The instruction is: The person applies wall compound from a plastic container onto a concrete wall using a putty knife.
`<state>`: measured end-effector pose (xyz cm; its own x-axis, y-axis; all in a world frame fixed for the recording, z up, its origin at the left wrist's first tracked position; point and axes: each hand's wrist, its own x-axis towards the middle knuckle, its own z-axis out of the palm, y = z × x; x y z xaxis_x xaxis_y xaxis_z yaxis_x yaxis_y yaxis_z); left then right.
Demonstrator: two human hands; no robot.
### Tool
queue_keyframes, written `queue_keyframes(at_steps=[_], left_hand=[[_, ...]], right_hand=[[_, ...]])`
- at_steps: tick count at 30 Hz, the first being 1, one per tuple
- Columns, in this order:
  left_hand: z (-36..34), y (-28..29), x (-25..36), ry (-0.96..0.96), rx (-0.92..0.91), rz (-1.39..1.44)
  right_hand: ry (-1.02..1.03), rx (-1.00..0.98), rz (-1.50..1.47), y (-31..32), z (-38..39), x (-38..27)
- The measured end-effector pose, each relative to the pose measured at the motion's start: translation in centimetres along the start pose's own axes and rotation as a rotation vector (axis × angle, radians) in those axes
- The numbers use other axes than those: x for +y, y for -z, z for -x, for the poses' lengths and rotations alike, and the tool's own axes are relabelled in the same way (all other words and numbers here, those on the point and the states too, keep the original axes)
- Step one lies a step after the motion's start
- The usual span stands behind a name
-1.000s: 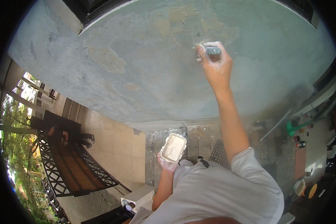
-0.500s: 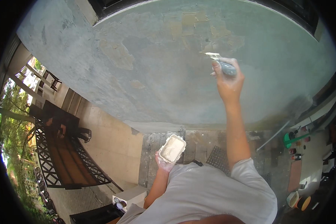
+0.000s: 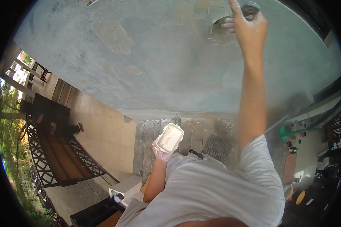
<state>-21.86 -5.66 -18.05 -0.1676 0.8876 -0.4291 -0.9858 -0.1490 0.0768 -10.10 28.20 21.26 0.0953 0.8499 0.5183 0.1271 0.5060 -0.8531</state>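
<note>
My right hand (image 3: 251,32), dusted with white, reaches high against the grey-green wall (image 3: 159,68). It is closed round the grey handle of a putty knife (image 3: 250,7). The blade is mostly hidden behind my fingers, and a dark curved shadow lies on the wall beside them. Tan filler patches (image 3: 219,36) show around that spot, with another patch farther left. Low in front of my body, my left hand (image 3: 161,153) grips a small white plastic tub (image 3: 181,137) from below. Pale putty (image 3: 169,138) coats the inside of the tub. White smears cover the left fingers too.
A dark perforated mat (image 3: 216,147) lies on the paving by my body. To the left stand a white box (image 3: 129,187) and a brown ramp-like structure with black lattice sides (image 3: 60,151). Bottles, a green object (image 3: 283,133) and containers sit at the right.
My right hand has moved up and slightly right along the wall with the putty knife. The view has shifted; my left hand still holds the tub.
</note>
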Motion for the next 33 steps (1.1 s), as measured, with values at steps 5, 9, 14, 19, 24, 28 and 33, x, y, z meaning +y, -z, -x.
queue_keyframes(at_steps=[5, 9, 14, 19, 24, 28, 33], left_hand=[[0.3, 1.1, -0.2, -0.055, 0.02, 0.026], [0.5, 3.1, -0.6, -0.098, 0.069, 0.054], [0.2, 2.5, -0.7, -0.08, 0.093, 0.074], [0.3, 1.5, -0.9, -0.025, 0.031, 0.13], [0.3, -0.3, -0.6, -0.03, 0.088, 0.023], [0.3, -0.1, -0.4, 0.016, 0.039, 0.005], [0.4, 0.1, 0.0, 0.029, 0.056, 0.01]], right_hand=[[0.008, 0.011, 0.018, 2.1, 1.6, 2.3], [-0.028, -0.146, 0.073, 0.6, 2.2, 5.6], [-0.06, -0.215, 0.084, -2.1, 1.7, 6.4], [0.087, -0.107, -0.068, -2.7, 0.7, 0.7], [0.107, -0.14, -0.165, 0.1, 4.5, 1.7], [0.022, -0.142, -0.123, 1.3, 9.0, 4.7], [-0.08, -0.185, -0.089, 0.4, 9.3, 5.2]])
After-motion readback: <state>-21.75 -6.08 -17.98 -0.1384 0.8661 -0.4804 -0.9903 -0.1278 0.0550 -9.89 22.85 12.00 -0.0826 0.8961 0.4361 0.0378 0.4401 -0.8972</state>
